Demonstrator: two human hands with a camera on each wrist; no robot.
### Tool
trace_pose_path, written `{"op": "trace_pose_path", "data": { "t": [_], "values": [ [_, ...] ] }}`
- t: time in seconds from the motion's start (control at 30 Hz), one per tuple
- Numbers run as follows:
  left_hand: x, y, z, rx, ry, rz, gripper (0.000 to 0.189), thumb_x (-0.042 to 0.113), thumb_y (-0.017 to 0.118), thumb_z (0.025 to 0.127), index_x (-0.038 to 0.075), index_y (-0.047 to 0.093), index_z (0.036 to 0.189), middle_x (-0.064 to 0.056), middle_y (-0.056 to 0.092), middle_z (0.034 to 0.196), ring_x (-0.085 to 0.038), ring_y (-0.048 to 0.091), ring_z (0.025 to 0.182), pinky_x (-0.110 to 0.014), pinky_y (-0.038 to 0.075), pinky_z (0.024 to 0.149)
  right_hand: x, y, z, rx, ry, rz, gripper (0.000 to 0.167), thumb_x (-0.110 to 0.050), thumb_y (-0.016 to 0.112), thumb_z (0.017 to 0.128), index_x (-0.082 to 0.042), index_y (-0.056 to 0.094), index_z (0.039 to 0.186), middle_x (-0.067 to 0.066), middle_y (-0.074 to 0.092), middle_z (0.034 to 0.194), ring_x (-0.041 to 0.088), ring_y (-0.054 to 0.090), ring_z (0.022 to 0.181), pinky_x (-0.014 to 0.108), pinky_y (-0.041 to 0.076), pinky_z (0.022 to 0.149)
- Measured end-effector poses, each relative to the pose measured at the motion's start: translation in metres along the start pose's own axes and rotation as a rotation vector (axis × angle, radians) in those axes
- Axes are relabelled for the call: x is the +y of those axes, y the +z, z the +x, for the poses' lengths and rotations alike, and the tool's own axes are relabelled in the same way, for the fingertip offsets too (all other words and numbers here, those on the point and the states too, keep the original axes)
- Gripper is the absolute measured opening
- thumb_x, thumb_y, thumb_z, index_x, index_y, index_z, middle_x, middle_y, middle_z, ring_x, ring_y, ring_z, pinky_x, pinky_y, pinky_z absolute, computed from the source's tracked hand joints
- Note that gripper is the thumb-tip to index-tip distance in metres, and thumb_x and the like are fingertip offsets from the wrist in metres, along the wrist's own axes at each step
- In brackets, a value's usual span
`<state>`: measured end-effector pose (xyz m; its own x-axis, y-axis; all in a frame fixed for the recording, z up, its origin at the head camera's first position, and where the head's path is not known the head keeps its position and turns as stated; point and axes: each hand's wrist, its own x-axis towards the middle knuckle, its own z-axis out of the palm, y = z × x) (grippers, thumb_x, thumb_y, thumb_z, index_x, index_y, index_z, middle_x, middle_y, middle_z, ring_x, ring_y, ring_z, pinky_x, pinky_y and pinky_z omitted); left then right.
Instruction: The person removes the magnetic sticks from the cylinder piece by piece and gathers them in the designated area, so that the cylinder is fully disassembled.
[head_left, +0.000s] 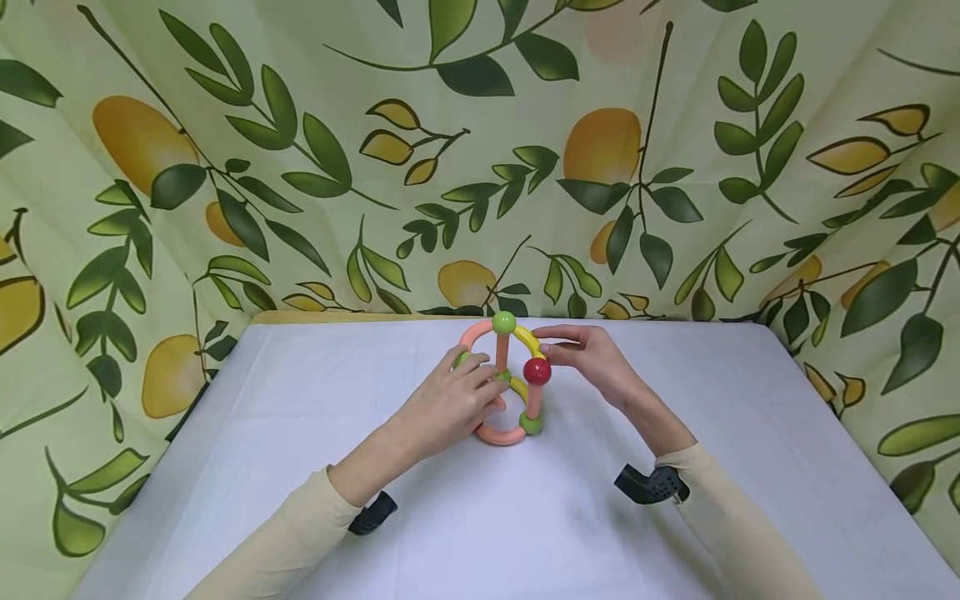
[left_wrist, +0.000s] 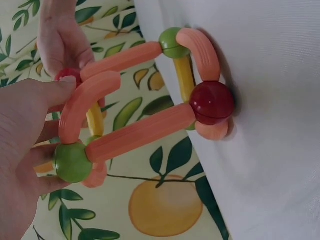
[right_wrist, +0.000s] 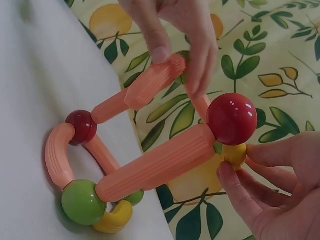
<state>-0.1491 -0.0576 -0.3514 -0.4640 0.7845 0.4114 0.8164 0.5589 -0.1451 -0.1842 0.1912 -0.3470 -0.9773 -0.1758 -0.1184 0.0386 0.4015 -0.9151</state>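
Note:
A frame of magnetic sticks and balls stands on the table: a lower ring, upright pink sticks and an upper ring of curved sticks. My left hand grips the upper ring's left side, thumb at a curved pink stick, fingers behind a green ball. That stick's far end stands free, apart from the upper red ball. On the right, my right hand pinches a curved yellow stick just beside that red ball. Another green ball tops the back upright.
A white cloth covers the table. Behind and at both sides hangs a curtain printed with leaves and fruit. Black wrist cameras sit below both forearms, close above the table.

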Motion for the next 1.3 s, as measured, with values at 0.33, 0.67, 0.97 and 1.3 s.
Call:
{"op": "trace_pose_path", "data": {
  "t": [0.33,0.67,0.97,1.3],
  "values": [
    [-0.007,0.002,-0.003,0.167,-0.197,-0.304,0.061,0.017,0.076,0.087,0.007,0.049,0.141,-0.017,0.035,0.153,-0.031,0.033,0.141,-0.05,0.036,0.11,0.0,-0.001,-0.001,-0.011,0.001,0.025,0.035,-0.014,0.061,0.097,-0.005,0.062,0.13,0.017,0.064,0.127,0.032,0.066,0.109,0.07,0.022,0.108],
    [0.003,0.014,-0.003,0.246,-0.676,-0.789,0.089,0.03,0.071,0.09,0.009,0.016,0.156,-0.01,0.015,0.162,-0.032,0.031,0.143,-0.055,0.036,0.107,0.0,-0.001,-0.001,-0.002,-0.007,0.017,0.035,-0.013,0.061,0.096,-0.006,0.062,0.131,0.017,0.061,0.131,0.032,0.065,0.109,0.068,0.025,0.107],
    [0.003,0.022,-0.003,0.204,-0.663,-0.864,0.091,0.024,0.074,0.089,0.009,0.015,0.157,-0.009,0.019,0.161,-0.027,0.029,0.144,-0.049,0.029,0.113,0.0,0.001,-0.002,-0.018,-0.007,0.054,0.038,-0.014,0.061,0.097,-0.004,0.058,0.134,0.018,0.061,0.13,0.031,0.066,0.108,0.062,0.031,0.108],
    [0.004,0.026,-0.002,0.187,-0.65,-0.848,0.081,0.013,0.068,0.091,-0.001,0.02,0.154,-0.018,0.023,0.159,-0.031,0.032,0.142,-0.049,0.03,0.112,0.0,0.003,-0.005,-0.035,-0.008,0.059,0.046,-0.021,0.065,0.095,-0.006,0.054,0.137,0.015,0.055,0.137,0.032,0.062,0.116,0.057,0.037,0.106]
  ]
}}
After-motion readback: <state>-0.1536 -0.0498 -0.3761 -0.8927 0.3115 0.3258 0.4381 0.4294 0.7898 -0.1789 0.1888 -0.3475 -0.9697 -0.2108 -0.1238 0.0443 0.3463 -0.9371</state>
